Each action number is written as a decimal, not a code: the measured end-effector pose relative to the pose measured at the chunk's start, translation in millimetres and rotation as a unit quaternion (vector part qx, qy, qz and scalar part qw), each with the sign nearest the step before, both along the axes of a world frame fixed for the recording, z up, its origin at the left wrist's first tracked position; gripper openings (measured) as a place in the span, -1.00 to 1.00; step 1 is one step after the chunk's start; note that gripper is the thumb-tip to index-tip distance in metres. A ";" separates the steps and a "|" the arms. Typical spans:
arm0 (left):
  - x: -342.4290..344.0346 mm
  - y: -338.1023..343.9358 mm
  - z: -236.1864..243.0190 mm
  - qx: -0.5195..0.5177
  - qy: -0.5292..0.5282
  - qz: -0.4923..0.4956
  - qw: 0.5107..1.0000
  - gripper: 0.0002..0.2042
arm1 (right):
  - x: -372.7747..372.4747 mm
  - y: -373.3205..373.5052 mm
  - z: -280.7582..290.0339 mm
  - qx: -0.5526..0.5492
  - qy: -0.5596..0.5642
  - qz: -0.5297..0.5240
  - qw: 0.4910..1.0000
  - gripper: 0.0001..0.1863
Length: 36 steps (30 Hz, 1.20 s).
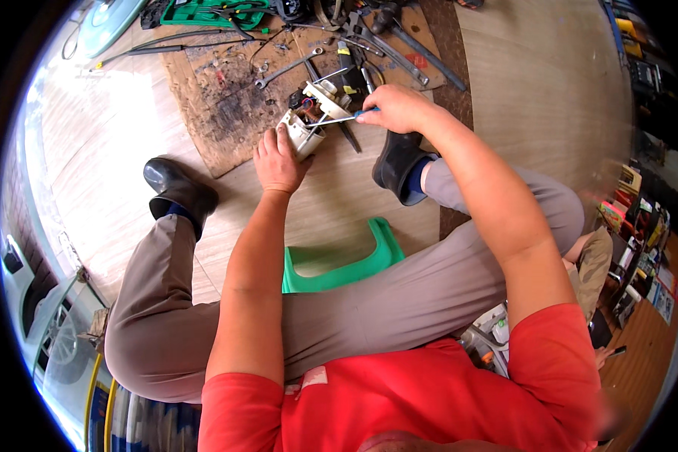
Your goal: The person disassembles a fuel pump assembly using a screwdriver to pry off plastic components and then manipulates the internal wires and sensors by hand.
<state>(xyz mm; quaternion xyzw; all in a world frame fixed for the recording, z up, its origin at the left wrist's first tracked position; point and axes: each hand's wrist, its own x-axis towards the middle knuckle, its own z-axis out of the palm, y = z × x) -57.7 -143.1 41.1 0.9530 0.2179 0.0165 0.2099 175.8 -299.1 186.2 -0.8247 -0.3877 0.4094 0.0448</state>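
Note:
My left hand [279, 160] grips the lower side of a white plastic cylindrical housing [306, 138], fingers wrapped around it. A white flanged cap [327, 98] sits just above the housing, and thin coloured wires show between the two. My right hand [401, 107] is closed on the blue handle of a screwdriver [337, 120]. Its metal shaft points left, with the tip at the housing's upper opening; whether it touches the inside cannot be made out. A metal rod [314, 132] crosses the shaft there. Black parts lie partly hidden behind the cap.
Stained cardboard [211, 113] covers the floor under the work. On it lie a combination wrench [288, 68], a large adjustable wrench [388, 51] and a hammer [426, 54]. Behind is a green tool tray [217, 12]. A green stool [346, 277] and black shoes [184, 192] are nearer. Another person's patterned trousers [595, 264] show right.

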 end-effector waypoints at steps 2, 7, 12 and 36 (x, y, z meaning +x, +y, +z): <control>0.1 0.1 1.5 0.005 0.003 -0.006 1.000 0.05 | 1.0 1.1 -1.6 -0.010 0.000 0.009 1.000 -0.63; -0.6 3.5 3.7 0.004 -0.009 -0.012 1.000 0.04 | 6.3 3.5 -1.5 -0.001 0.004 0.025 1.000 -0.61; 1.1 9.3 5.5 -0.017 -0.001 -0.008 1.000 0.04 | 4.5 10.1 6.6 -0.017 -0.021 0.042 0.999 -0.61; -10.1 16.0 -8.4 -0.034 -0.037 -0.054 0.997 -0.04 | 9.7 36.3 18.0 -0.016 0.000 0.107 0.994 -0.68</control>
